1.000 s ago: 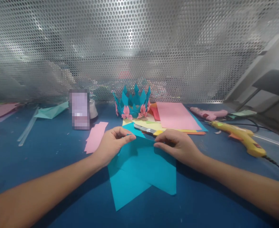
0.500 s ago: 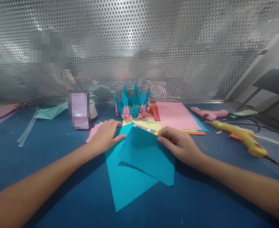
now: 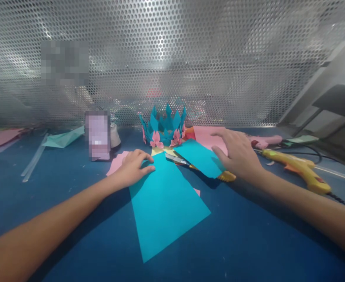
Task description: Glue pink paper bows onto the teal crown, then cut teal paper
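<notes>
A large blue paper sheet [image 3: 169, 211] lies flat on the table in front of me. My left hand [image 3: 135, 167] rests at its upper left edge, fingers slightly curled and apart. A smaller blue paper piece [image 3: 200, 156] lies further back, to the right, over part of a pair of scissors with a yellow handle [image 3: 227, 176]; the grey blades [image 3: 175, 158] show at its left. Just right of that piece my right hand [image 3: 237, 150] hovers with spread fingers, holding nothing. Behind them stands a blue paper crown [image 3: 165, 131] with pink paper butterflies.
Pink paper [image 3: 209, 135] is stacked behind my right hand. To the right lie a yellow glue gun [image 3: 302, 168] and a pink glue gun [image 3: 268, 140] with cables. A phone [image 3: 98, 135] stands at left before a white spool [image 3: 115, 135]. Perforated metal [image 3: 172, 78] closes off the back.
The smaller blue piece has moved from over the large sheet to the back right, and my right hand has let go of it. The scissors are now partly uncovered. My left hand has barely moved.
</notes>
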